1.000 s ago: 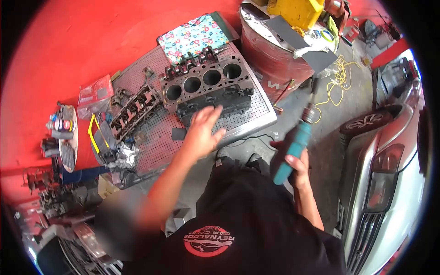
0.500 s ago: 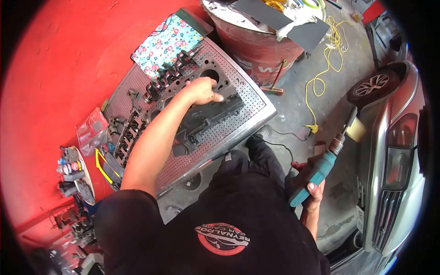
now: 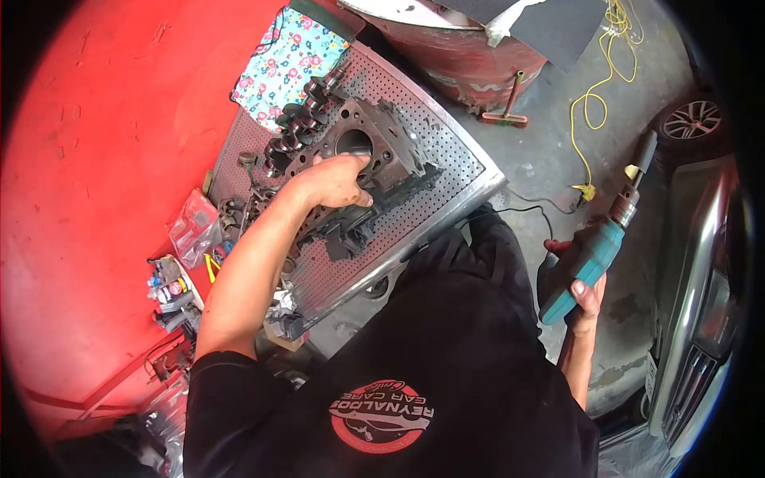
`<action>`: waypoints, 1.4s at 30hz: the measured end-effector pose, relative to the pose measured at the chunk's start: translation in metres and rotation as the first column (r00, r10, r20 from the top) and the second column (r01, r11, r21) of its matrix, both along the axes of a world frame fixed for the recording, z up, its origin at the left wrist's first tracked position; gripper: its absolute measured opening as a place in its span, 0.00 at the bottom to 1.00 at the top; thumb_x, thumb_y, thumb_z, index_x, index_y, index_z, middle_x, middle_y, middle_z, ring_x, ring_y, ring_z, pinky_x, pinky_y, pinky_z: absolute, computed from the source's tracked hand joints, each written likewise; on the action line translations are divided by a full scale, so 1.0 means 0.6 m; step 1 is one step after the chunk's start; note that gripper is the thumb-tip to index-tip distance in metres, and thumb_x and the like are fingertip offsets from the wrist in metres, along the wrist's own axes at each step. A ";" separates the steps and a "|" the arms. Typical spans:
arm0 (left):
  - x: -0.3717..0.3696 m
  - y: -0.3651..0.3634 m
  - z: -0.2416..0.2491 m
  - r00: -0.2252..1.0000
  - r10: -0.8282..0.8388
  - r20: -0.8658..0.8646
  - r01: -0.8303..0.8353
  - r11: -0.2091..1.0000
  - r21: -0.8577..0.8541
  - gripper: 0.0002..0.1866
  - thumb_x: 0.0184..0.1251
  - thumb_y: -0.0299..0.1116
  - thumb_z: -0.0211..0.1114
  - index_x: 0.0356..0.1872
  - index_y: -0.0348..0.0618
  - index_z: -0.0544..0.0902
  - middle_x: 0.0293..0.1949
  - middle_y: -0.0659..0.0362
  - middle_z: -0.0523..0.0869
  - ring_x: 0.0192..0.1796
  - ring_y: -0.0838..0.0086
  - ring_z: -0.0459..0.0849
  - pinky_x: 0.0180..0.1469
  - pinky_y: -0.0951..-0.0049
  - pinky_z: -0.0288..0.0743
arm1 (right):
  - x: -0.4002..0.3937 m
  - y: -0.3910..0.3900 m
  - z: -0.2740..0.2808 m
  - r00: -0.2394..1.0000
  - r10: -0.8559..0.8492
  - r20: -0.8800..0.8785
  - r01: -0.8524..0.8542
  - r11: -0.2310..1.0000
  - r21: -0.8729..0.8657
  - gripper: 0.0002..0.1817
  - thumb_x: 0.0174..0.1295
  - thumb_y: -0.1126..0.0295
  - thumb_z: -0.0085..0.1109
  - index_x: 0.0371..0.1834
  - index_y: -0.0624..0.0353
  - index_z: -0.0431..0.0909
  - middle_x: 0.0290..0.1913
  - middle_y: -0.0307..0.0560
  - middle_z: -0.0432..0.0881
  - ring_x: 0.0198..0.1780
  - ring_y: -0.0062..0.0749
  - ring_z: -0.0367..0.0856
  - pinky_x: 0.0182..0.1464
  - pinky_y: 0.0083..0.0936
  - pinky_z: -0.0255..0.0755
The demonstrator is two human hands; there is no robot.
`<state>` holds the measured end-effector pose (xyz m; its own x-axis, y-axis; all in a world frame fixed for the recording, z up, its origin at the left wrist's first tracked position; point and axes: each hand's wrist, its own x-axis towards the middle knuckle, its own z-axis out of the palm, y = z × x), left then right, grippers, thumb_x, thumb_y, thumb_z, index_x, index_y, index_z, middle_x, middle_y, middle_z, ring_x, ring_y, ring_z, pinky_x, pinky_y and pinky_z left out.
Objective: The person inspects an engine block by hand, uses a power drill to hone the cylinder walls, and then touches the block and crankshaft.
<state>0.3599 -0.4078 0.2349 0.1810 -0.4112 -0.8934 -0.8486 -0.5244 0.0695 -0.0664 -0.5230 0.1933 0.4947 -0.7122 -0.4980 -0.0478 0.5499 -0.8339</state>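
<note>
My left hand (image 3: pixel 341 183) grips the dark engine block (image 3: pixel 386 151) beside a round cylinder bore, its fingertips at the bore's edge and thumb lower on the block. The block rests tilted on a perforated metal table (image 3: pixel 446 155). In my right hand (image 3: pixel 588 296) is a teal power drill (image 3: pixel 586 259), held away from the table over the floor. A long grey tool with a small pale flap (image 3: pixel 632 172) sits in its chuck. Behind the block lies a crankshaft (image 3: pixel 299 123), beside a flowered cloth (image 3: pixel 291 64).
Small engine parts (image 3: pixel 247 159) and a plastic bag (image 3: pixel 194 227) are at the left. Beyond the table stand a red drum (image 3: pixel 454 64) and a broom (image 3: pixel 510 119). A yellow cord (image 3: pixel 586 151) crosses the floor; a car (image 3: pixel 689 287) is at the right.
The engine block has tilted in my left hand's grip. The view has shifted, and my right hand and drill appear further right. The pale blur at the drill's tip is now a small distinct flap.
</note>
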 end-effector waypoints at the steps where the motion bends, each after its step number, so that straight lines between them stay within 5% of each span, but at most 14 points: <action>1: 0.010 0.021 -0.008 0.999 -0.036 0.002 0.036 0.993 -0.114 0.39 0.61 0.43 0.78 0.71 0.34 0.77 0.71 0.41 0.79 0.75 0.48 0.76 0.77 0.54 0.68 | 0.001 -0.006 -0.008 1.000 0.005 0.004 -0.005 1.000 -0.001 0.53 0.41 0.43 0.75 0.67 0.69 0.71 0.54 0.62 0.86 0.60 0.52 0.85 0.65 0.45 0.74; 4: 0.051 0.045 0.021 0.983 -0.172 -0.067 0.143 0.938 -0.315 0.36 0.62 0.41 0.78 0.69 0.34 0.79 0.66 0.41 0.84 0.70 0.48 0.82 0.72 0.55 0.74 | 0.008 -0.014 -0.013 1.000 0.003 -0.015 -0.003 1.000 0.004 0.53 0.40 0.43 0.76 0.66 0.69 0.71 0.52 0.59 0.85 0.60 0.52 0.85 0.66 0.46 0.75; 6: 0.076 0.000 0.071 0.979 0.172 -0.110 -0.185 0.975 -0.124 0.33 0.63 0.39 0.76 0.68 0.34 0.80 0.59 0.42 0.89 0.62 0.47 0.87 0.67 0.55 0.79 | 0.010 -0.015 -0.020 1.000 -0.012 -0.025 0.012 1.000 -0.010 0.53 0.40 0.43 0.76 0.66 0.69 0.71 0.51 0.58 0.85 0.59 0.52 0.85 0.66 0.47 0.75; 7: 0.079 0.014 0.064 0.947 0.274 0.166 -0.201 0.912 -0.356 0.33 0.65 0.38 0.75 0.69 0.35 0.79 0.53 0.42 0.92 0.55 0.47 0.91 0.62 0.57 0.83 | 0.008 -0.016 -0.024 0.999 0.019 -0.038 -0.019 1.000 0.002 0.54 0.41 0.42 0.75 0.67 0.70 0.70 0.53 0.60 0.85 0.61 0.52 0.85 0.68 0.47 0.73; 10: 0.077 0.004 0.030 0.801 0.162 0.576 0.041 0.946 -0.323 0.49 0.59 0.53 0.79 0.79 0.44 0.68 0.65 0.44 0.86 0.68 0.47 0.82 0.70 0.41 0.72 | 0.007 -0.018 -0.033 0.995 0.084 -0.056 -0.082 0.996 0.036 0.56 0.43 0.40 0.73 0.70 0.71 0.69 0.57 0.64 0.86 0.64 0.53 0.84 0.71 0.47 0.70; 13: 0.071 0.000 -0.043 0.783 0.088 0.616 0.019 0.986 -0.164 0.60 0.58 0.61 0.77 0.87 0.50 0.54 0.79 0.48 0.72 0.78 0.49 0.71 0.74 0.32 0.64 | 0.013 -0.014 -0.041 0.996 0.069 -0.064 -0.065 0.996 0.066 0.56 0.43 0.40 0.73 0.71 0.70 0.68 0.57 0.64 0.86 0.64 0.53 0.84 0.70 0.46 0.71; 17: 0.071 -0.012 -0.075 0.721 -0.016 0.693 0.228 0.949 -0.215 0.60 0.56 0.58 0.77 0.87 0.51 0.54 0.78 0.48 0.73 0.80 0.49 0.68 0.76 0.28 0.60 | 0.016 -0.008 -0.035 0.995 0.069 -0.073 -0.064 0.995 0.075 0.56 0.43 0.39 0.73 0.71 0.69 0.68 0.57 0.64 0.86 0.64 0.53 0.84 0.68 0.44 0.72; 24: 0.064 0.003 -0.013 0.724 0.027 0.690 0.170 0.962 -0.216 0.55 0.60 0.52 0.74 0.86 0.51 0.56 0.80 0.47 0.69 0.82 0.47 0.65 0.75 0.22 0.58 | 0.032 -0.021 -0.026 0.989 0.116 -0.092 -0.111 0.992 0.062 0.55 0.43 0.39 0.73 0.70 0.69 0.69 0.56 0.64 0.86 0.63 0.52 0.84 0.67 0.42 0.72; 25: 0.063 0.014 -0.002 0.687 0.025 0.726 0.266 0.921 -0.284 0.49 0.62 0.45 0.71 0.85 0.49 0.60 0.74 0.43 0.77 0.77 0.50 0.74 0.75 0.32 0.66 | 0.035 -0.021 -0.025 0.991 0.102 -0.082 -0.097 0.993 0.064 0.54 0.43 0.41 0.74 0.68 0.69 0.69 0.55 0.61 0.85 0.62 0.53 0.85 0.67 0.45 0.73; 29: 0.043 0.044 0.047 0.975 0.162 0.151 -0.116 0.954 -0.277 0.41 0.64 0.32 0.66 0.81 0.44 0.66 0.50 0.41 0.90 0.53 0.52 0.90 0.60 0.50 0.82 | 0.041 -0.023 -0.028 0.994 0.085 -0.068 -0.082 0.996 0.047 0.52 0.41 0.42 0.76 0.65 0.69 0.70 0.52 0.58 0.85 0.60 0.54 0.86 0.65 0.48 0.75; 32: 0.005 0.039 0.033 0.885 0.438 -0.157 -0.441 0.897 0.017 0.40 0.61 0.21 0.60 0.80 0.38 0.66 0.28 0.53 0.90 0.26 0.68 0.88 0.33 0.63 0.85 | 0.047 -0.029 -0.021 0.988 0.136 -0.076 -0.131 0.990 0.056 0.52 0.42 0.42 0.75 0.66 0.69 0.70 0.52 0.59 0.85 0.58 0.51 0.86 0.63 0.45 0.75; 36: 0.026 0.013 -0.025 0.739 0.645 -0.195 -0.613 0.763 0.203 0.42 0.63 0.22 0.61 0.81 0.30 0.62 0.28 0.50 0.91 0.22 0.70 0.85 0.29 0.66 0.80 | 0.062 -0.026 -0.008 0.984 0.162 -0.077 -0.158 0.986 0.061 0.53 0.41 0.41 0.74 0.66 0.69 0.70 0.52 0.61 0.86 0.56 0.48 0.85 0.63 0.43 0.74; 40: -0.033 0.128 0.009 0.683 0.613 -0.398 -0.730 0.599 -0.331 0.35 0.64 0.26 0.63 0.75 0.37 0.72 0.26 0.51 0.89 0.24 0.70 0.84 0.32 0.67 0.78 | 0.053 -0.033 0.007 0.945 0.313 -0.098 -0.315 0.949 -0.002 0.56 0.45 0.38 0.71 0.72 0.70 0.68 0.57 0.63 0.86 0.60 0.45 0.84 0.65 0.38 0.72; 42: -0.057 0.196 0.013 0.741 0.623 -0.252 -0.654 0.583 -0.482 0.36 0.64 0.25 0.62 0.77 0.44 0.72 0.26 0.52 0.88 0.24 0.69 0.85 0.33 0.67 0.78 | 0.053 -0.032 0.008 0.933 0.339 -0.119 -0.342 0.940 -0.006 0.56 0.45 0.38 0.71 0.72 0.70 0.68 0.57 0.63 0.85 0.60 0.45 0.83 0.66 0.38 0.71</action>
<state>0.3256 -0.2902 0.2426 0.5403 -0.5932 -0.5969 -0.2961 -0.7980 0.5250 -0.0345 -0.5419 0.1983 0.6504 -0.5247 -0.5492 -0.3246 0.4617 -0.8255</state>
